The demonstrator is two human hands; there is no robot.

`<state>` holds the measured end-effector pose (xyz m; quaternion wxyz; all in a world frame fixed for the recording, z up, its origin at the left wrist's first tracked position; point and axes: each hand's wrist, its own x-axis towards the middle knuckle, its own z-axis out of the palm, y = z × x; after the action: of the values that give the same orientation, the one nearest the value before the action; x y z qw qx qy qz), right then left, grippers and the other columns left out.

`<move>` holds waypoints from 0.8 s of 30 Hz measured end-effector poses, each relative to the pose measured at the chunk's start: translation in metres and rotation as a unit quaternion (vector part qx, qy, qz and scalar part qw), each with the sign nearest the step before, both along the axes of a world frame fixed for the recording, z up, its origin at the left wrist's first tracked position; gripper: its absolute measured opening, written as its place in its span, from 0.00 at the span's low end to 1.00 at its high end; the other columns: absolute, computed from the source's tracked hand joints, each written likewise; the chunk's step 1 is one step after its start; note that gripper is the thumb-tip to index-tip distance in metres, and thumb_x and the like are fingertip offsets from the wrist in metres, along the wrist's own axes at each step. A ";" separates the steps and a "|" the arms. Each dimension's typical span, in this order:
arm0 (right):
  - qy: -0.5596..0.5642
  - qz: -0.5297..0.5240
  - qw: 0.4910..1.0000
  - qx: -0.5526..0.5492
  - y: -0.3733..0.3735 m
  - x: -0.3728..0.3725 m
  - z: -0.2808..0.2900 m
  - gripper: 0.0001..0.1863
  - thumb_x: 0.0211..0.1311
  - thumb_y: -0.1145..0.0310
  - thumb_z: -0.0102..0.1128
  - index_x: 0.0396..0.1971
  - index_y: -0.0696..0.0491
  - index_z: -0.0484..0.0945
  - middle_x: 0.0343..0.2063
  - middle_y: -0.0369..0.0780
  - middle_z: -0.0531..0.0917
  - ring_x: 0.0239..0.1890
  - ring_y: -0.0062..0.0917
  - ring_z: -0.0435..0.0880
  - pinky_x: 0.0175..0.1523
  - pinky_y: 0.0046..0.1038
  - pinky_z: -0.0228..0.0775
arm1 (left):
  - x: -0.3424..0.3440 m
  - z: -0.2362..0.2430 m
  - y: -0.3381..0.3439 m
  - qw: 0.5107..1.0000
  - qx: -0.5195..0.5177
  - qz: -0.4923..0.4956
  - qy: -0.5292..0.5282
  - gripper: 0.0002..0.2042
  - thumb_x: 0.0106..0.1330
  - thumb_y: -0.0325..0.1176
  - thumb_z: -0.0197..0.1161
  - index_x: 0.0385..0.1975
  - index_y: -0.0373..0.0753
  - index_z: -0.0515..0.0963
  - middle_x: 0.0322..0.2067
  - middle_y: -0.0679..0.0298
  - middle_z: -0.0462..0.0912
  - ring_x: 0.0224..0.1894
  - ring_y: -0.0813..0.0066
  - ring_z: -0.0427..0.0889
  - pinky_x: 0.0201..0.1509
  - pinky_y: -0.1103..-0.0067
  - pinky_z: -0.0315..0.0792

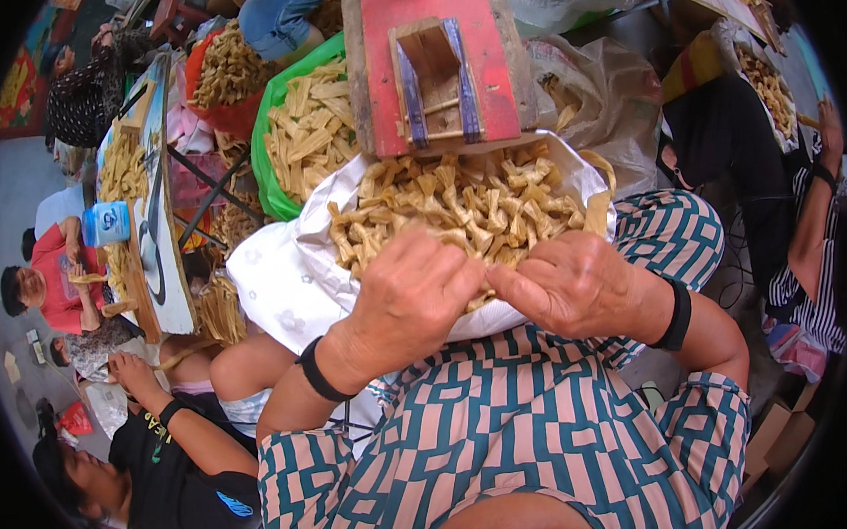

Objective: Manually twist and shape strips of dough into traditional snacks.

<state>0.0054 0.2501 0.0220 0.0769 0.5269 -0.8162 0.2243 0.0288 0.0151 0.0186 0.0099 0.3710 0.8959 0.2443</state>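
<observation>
My left hand [408,287] and my right hand [569,280] are closed, thumbs and fingers meeting over the near side of a white cloth-lined bag. Whatever they pinch is hidden by the fingers. Knotted tan strips [474,196], with flared ends, fill the white bag [286,282] on my lap. Beyond the bag stands a red board [375,64] with a wooden block [431,57] on it, wrapped at the sides in blue tape. Flat, untied tan strips [312,118] lie in a green bag [269,177] to the left of the board.
Farther left, an orange bag [236,114] holds more tan pieces, and a tilted table [172,282] carries strips and a blue-and-white tub [106,224]. A clear plastic bag [606,93] lies right of the board. Other people sit close by on the left and right, some handling strips.
</observation>
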 end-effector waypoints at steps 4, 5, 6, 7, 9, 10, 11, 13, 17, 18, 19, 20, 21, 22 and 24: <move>-0.140 0.018 0.990 0.023 0.030 0.005 -0.014 0.07 0.50 0.72 0.60 0.30 0.54 0.74 0.15 0.34 0.74 0.18 0.24 0.80 0.20 0.27 0.69 | 0.000 -0.001 -0.004 0.995 -0.029 -0.037 0.085 0.08 0.56 0.34 0.67 0.32 0.41 0.78 0.28 0.63 0.76 0.36 0.63 0.78 0.54 0.64 0.75; -0.179 0.015 0.984 0.009 0.032 0.007 -0.016 0.06 0.52 0.72 0.60 0.30 0.53 0.74 0.16 0.33 0.74 0.18 0.24 0.80 0.19 0.28 0.69 | -0.002 -0.002 -0.005 0.995 -0.030 -0.037 0.086 0.08 0.56 0.34 0.67 0.32 0.41 0.78 0.28 0.63 0.76 0.36 0.63 0.78 0.54 0.64 0.75; -0.178 0.015 0.984 0.008 0.032 0.001 -0.016 0.06 0.52 0.72 0.60 0.30 0.53 0.74 0.16 0.33 0.74 0.18 0.24 0.80 0.19 0.28 0.69 | -0.006 -0.003 -0.006 0.997 -0.016 -0.030 0.065 0.07 0.57 0.33 0.67 0.32 0.42 0.78 0.28 0.63 0.76 0.36 0.62 0.78 0.54 0.63 0.74; -0.168 0.005 0.986 0.013 0.031 -0.007 -0.015 0.05 0.54 0.72 0.60 0.31 0.52 0.74 0.16 0.33 0.75 0.18 0.25 0.79 0.19 0.28 0.68 | -0.009 -0.005 -0.007 0.999 -0.003 -0.022 0.043 0.06 0.58 0.33 0.67 0.33 0.42 0.79 0.28 0.63 0.76 0.36 0.62 0.78 0.54 0.62 0.74; -0.143 -0.032 0.988 0.050 0.029 -0.025 -0.014 0.04 0.59 0.70 0.59 0.33 0.50 0.74 0.18 0.32 0.75 0.19 0.24 0.79 0.19 0.29 0.66 | -0.036 -0.008 -0.013 1.000 0.031 0.002 0.004 0.07 0.62 0.31 0.66 0.39 0.41 0.81 0.28 0.61 0.77 0.34 0.62 0.76 0.45 0.65 0.73; -0.102 -0.054 0.993 0.019 0.025 -0.041 -0.014 0.03 0.61 0.70 0.59 0.33 0.50 0.74 0.18 0.33 0.75 0.19 0.25 0.78 0.20 0.28 0.68 | -0.051 -0.010 -0.014 0.998 0.049 0.025 -0.005 0.08 0.63 0.30 0.66 0.41 0.40 0.81 0.28 0.60 0.77 0.33 0.61 0.76 0.42 0.66 0.72; -0.081 -0.065 0.994 -0.024 0.020 -0.060 -0.021 0.04 0.62 0.71 0.59 0.34 0.50 0.73 0.19 0.34 0.75 0.20 0.25 0.79 0.21 0.28 0.69 | -0.067 -0.011 -0.016 0.996 0.071 0.049 -0.009 0.09 0.64 0.29 0.65 0.43 0.40 0.82 0.28 0.60 0.77 0.33 0.61 0.76 0.40 0.67 0.71; -0.060 -0.091 0.992 -0.066 0.017 -0.094 -0.032 0.04 0.62 0.71 0.60 0.34 0.51 0.73 0.19 0.36 0.75 0.20 0.27 0.79 0.23 0.29 0.71 | -0.098 -0.013 -0.014 0.989 0.114 0.093 -0.011 0.11 0.66 0.24 0.61 0.47 0.39 0.83 0.28 0.60 0.78 0.33 0.60 0.75 0.37 0.70 0.69; -0.011 -0.131 0.989 -0.074 0.006 -0.144 -0.041 0.05 0.63 0.71 0.61 0.34 0.54 0.74 0.20 0.40 0.77 0.23 0.33 0.81 0.25 0.32 0.73 | -0.137 -0.031 -0.012 0.975 0.132 0.172 0.048 0.06 0.67 0.29 0.63 0.40 0.39 0.83 0.25 0.60 0.77 0.30 0.61 0.75 0.34 0.68 0.68; 0.021 -0.141 0.984 -0.102 0.001 -0.150 -0.042 0.06 0.64 0.71 0.61 0.34 0.54 0.74 0.21 0.41 0.77 0.23 0.34 0.82 0.25 0.34 0.74 | -0.141 -0.033 -0.011 0.965 0.167 0.201 0.027 0.05 0.68 0.29 0.63 0.39 0.39 0.83 0.26 0.60 0.78 0.31 0.61 0.77 0.34 0.68 0.69; 0.030 -0.141 0.980 -0.134 -0.005 -0.154 -0.042 0.06 0.64 0.70 0.61 0.34 0.54 0.74 0.20 0.42 0.78 0.23 0.36 0.83 0.26 0.36 0.73 | -0.143 -0.035 -0.010 0.952 0.202 0.229 0.007 0.05 0.68 0.30 0.63 0.38 0.39 0.84 0.26 0.59 0.79 0.31 0.60 0.78 0.35 0.68 0.69; 0.029 -0.139 0.981 -0.134 -0.005 -0.159 -0.045 0.06 0.64 0.70 0.61 0.34 0.54 0.74 0.20 0.42 0.78 0.23 0.36 0.83 0.26 0.36 0.73 | -0.146 -0.039 -0.011 0.952 0.201 0.231 0.006 0.05 0.68 0.30 0.63 0.38 0.39 0.84 0.26 0.59 0.79 0.31 0.60 0.78 0.35 0.68 0.69; 0.035 -0.156 0.982 -0.104 -0.005 -0.163 -0.052 0.06 0.65 0.69 0.61 0.34 0.53 0.74 0.20 0.42 0.79 0.23 0.36 0.83 0.26 0.36 0.73 | -0.147 -0.046 -0.013 0.952 0.192 0.238 0.003 0.05 0.68 0.30 0.63 0.38 0.39 0.83 0.27 0.59 0.80 0.32 0.59 0.79 0.35 0.68 0.70; 0.042 -0.171 0.982 -0.074 -0.005 -0.164 -0.058 0.06 0.65 0.68 0.61 0.35 0.52 0.74 0.19 0.42 0.79 0.23 0.36 0.83 0.27 0.36 0.73 | -0.147 -0.049 -0.015 0.952 0.182 0.244 -0.001 0.05 0.67 0.31 0.63 0.37 0.39 0.83 0.28 0.58 0.82 0.33 0.59 0.80 0.36 0.69 0.71; 0.006 -0.190 0.982 0.005 0.004 -0.160 -0.072 0.06 0.65 0.67 0.61 0.35 0.51 0.75 0.19 0.42 0.80 0.22 0.37 0.82 0.26 0.36 0.72 | -0.142 -0.048 -0.014 0.962 0.133 0.232 0.049 0.06 0.67 0.32 0.64 0.38 0.39 0.84 0.28 0.58 0.82 0.32 0.59 0.80 0.35 0.69 0.72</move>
<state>-0.1549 0.2545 -0.0500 0.1206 0.3636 -0.9022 0.1982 -0.1136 0.0009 -0.0299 -0.1402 0.1624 0.9163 0.3382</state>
